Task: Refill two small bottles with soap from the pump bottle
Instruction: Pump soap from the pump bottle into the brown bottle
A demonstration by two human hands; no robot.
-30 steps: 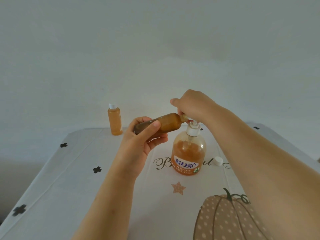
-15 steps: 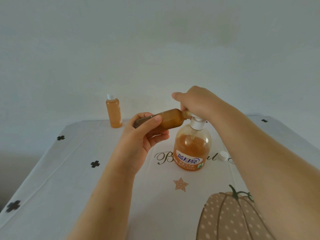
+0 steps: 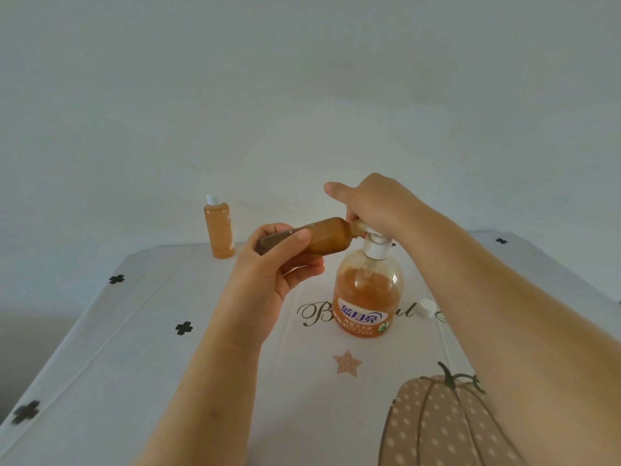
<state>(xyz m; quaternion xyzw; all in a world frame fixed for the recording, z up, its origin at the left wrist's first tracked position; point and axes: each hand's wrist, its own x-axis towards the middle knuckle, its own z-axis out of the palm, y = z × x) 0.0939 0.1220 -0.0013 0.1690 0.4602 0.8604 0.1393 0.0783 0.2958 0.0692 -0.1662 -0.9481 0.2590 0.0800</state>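
Note:
The pump bottle (image 3: pixel 367 294) stands mid-table, about half full of orange soap, with a white collar and pump. My right hand (image 3: pixel 373 205) covers and grips the pump head, which is hidden under it. My left hand (image 3: pixel 268 274) holds a small bottle (image 3: pixel 319 237) almost on its side, its open mouth pressed against the pump spout; it looks nearly full of amber soap. A second small bottle (image 3: pixel 218 228), full and capped in white, stands upright at the table's far left edge.
A loose white cap (image 3: pixel 426 308) lies on the tablecloth (image 3: pixel 134 348) right of the pump bottle. The cloth has black clover marks, script lettering, a star and a dotted pumpkin print at front right. A plain wall lies behind the table.
The pump head has risen a little under my right hand after being pressed down. The small bottle stays at the spout. The view has shifted slightly.

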